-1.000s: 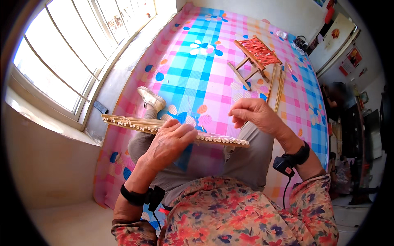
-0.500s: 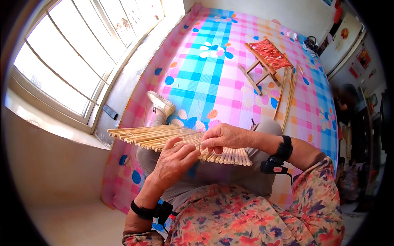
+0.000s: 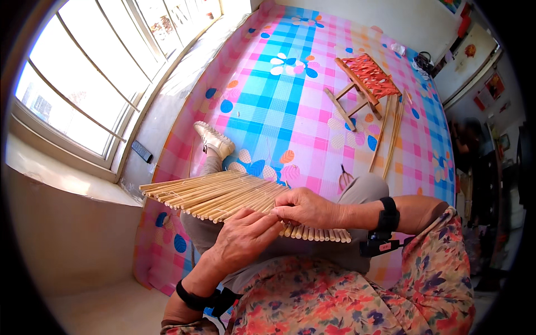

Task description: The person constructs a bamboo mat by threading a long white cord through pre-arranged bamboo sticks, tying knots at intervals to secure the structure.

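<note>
"Where's the stick mat point(image 3: 215, 195)?"
"At the left fingers point(image 3: 261, 224) and right fingers point(image 3: 289, 212), both bent by its near edge; gap and grip I can't tell."
"Room?"
"Bare plaid sheet point(image 3: 268, 114) beyond them; rightward, one pair of scissors point(image 3: 344, 180), one folding stool point(image 3: 365, 77)."

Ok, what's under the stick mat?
Grey trousers show past the near edge of the stick mat; whatever lies directly underneath is covered and can't be seen.
</note>
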Tool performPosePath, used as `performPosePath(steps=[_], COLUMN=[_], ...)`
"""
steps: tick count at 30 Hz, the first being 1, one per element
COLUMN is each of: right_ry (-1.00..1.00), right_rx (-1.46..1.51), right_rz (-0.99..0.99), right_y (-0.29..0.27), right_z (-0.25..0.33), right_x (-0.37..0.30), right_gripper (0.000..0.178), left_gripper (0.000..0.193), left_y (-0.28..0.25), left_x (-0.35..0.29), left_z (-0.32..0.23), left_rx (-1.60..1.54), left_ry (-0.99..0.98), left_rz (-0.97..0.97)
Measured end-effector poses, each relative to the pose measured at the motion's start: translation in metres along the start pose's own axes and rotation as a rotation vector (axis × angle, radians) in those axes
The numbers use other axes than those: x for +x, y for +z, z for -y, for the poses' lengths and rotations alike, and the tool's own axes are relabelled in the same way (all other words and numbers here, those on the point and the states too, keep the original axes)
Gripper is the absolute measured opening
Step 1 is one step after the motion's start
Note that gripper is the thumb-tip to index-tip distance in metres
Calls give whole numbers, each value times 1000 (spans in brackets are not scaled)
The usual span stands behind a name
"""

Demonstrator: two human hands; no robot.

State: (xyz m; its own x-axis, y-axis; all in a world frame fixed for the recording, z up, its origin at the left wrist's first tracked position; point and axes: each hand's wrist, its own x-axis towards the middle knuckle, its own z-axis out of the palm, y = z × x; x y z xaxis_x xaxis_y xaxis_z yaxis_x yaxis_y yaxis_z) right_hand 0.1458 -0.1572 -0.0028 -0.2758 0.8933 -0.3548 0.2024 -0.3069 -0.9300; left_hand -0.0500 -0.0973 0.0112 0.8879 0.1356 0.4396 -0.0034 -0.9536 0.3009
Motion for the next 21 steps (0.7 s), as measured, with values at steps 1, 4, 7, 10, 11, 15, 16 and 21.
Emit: performPosePath(steps=[1, 4, 7, 10, 11, 15, 16, 21], right_ry=[-15, -10, 21, 86, 94, -77, -123, -239], right_rx=[55, 122, 167, 295, 297, 454, 390, 757], right_rz=[-52, -144, -183, -212, -211, -527, -421, -275], right_y=[3, 8, 8, 8, 3, -39, -40, -52], right_z=[-1, 5, 7, 6, 4, 22, 28, 50], right_x=[0, 1, 1, -1, 1, 8, 9, 5], right_gripper=[26, 27, 26, 24, 24, 27, 28, 25], left_gripper=[22, 27, 26, 23, 22, 20, 20, 22], left_y=[-2, -7, -4, -4, -4, 1, 1, -12], left_x=[0, 0, 0, 2, 1, -14, -14, -5], left_z=[-1, 6, 10, 9, 8, 4, 4, 21], left_rx=[-12, -25, -32, -35, -40, -83, -82, -9], left_ry=[-15, 31, 44, 34, 34, 85, 78, 7], left_rz=[2, 48, 7, 15, 27, 72, 66, 41])
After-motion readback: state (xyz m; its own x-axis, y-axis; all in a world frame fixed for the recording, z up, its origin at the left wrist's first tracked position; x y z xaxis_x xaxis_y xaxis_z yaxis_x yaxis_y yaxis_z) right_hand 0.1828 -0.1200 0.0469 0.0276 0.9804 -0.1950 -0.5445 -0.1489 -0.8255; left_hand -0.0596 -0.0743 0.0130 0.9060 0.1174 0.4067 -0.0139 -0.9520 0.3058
